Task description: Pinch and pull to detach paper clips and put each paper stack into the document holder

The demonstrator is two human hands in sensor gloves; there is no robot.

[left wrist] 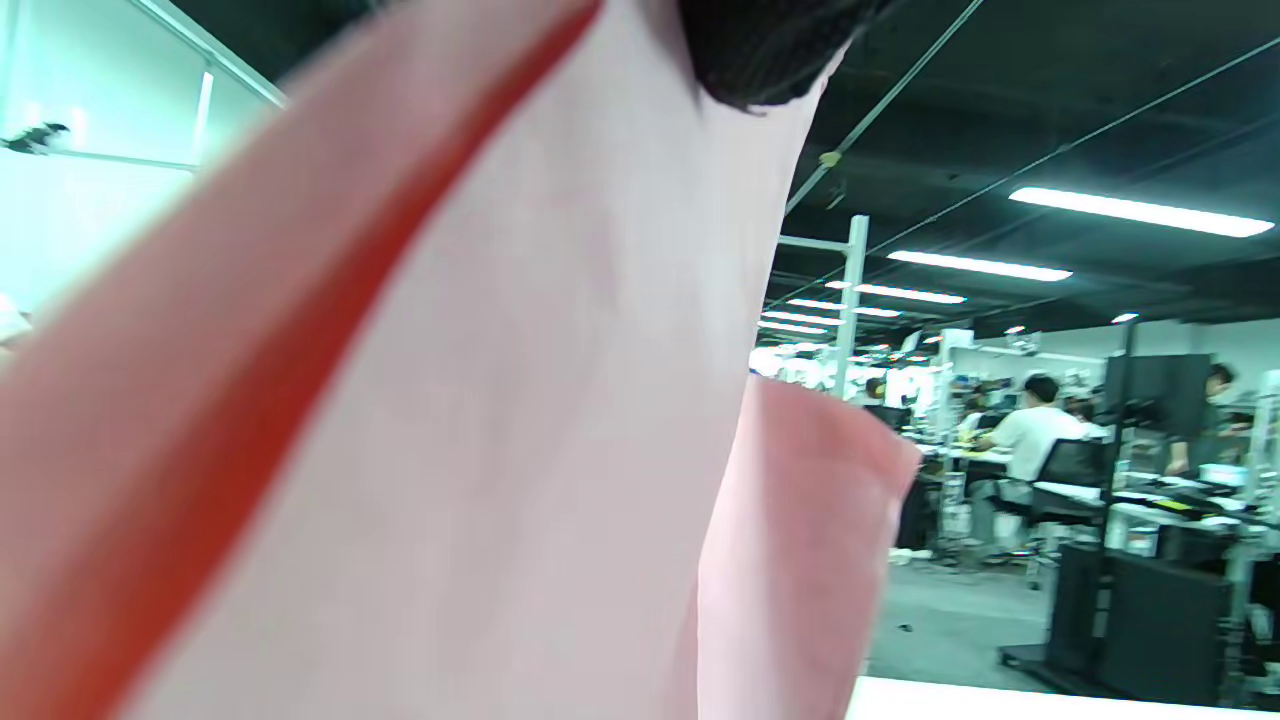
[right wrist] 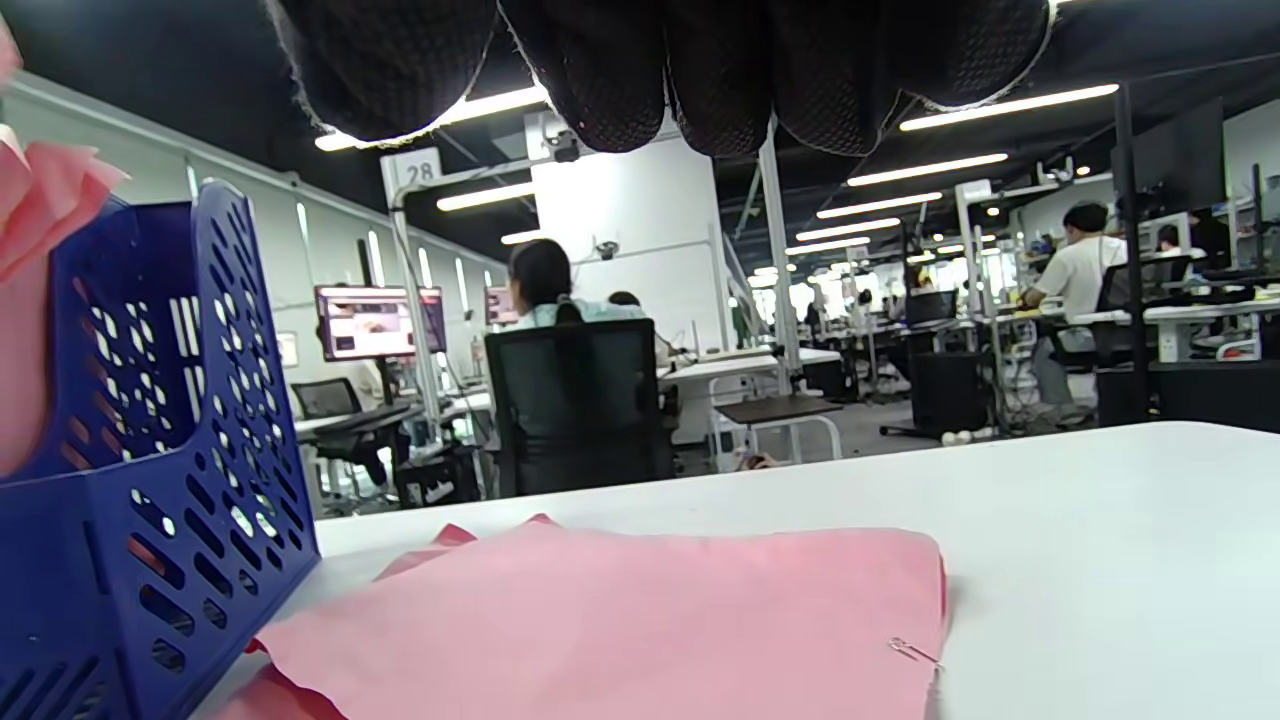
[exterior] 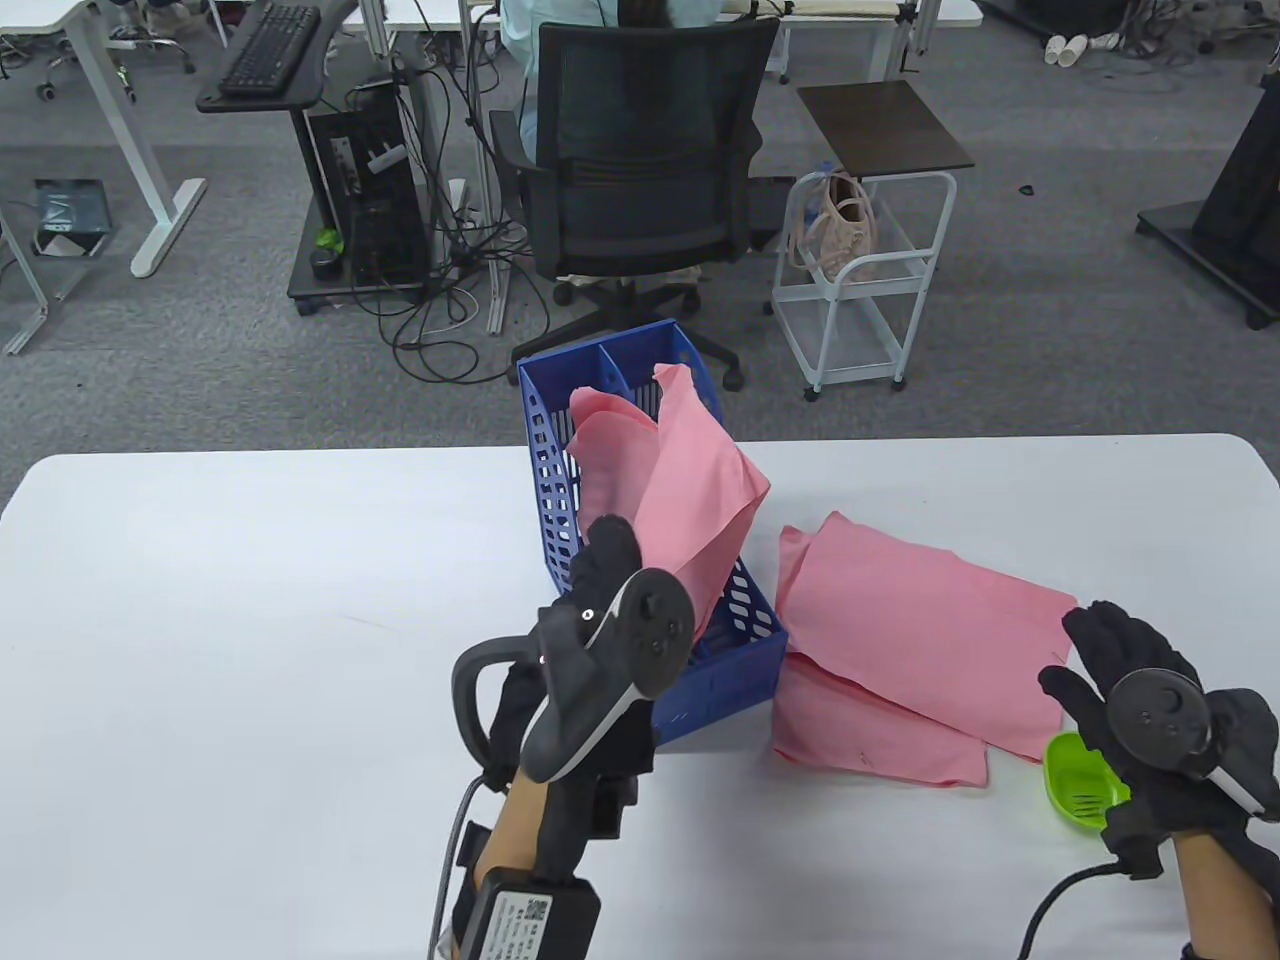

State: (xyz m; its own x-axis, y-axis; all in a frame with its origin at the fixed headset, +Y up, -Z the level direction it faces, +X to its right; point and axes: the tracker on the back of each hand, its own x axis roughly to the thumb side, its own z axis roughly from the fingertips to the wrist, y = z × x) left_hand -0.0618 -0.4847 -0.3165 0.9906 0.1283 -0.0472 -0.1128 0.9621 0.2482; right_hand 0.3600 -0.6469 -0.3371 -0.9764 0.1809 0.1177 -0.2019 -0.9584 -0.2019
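A blue document holder (exterior: 727,688) stands mid-table; one pink sheet stack (exterior: 600,455) curls inside it. My left hand (exterior: 612,548) grips a second pink paper stack (exterior: 700,500) that stands bent in the holder's near compartment; in the left wrist view this stack (left wrist: 520,430) fills the frame under a fingertip (left wrist: 760,50). Two more pink stacks (exterior: 925,610) (exterior: 860,735) lie overlapped on the table to the holder's right. The upper stack (right wrist: 640,620) carries a paper clip (right wrist: 915,652) at its corner. My right hand (exterior: 1110,650) hovers open beside them, holding nothing.
A green dish (exterior: 1075,785) sits on the table under my right hand. The white table (exterior: 250,650) runs wide to the left. Beyond the far edge are an office chair (exterior: 640,180) with a seated person and a white cart (exterior: 860,280).
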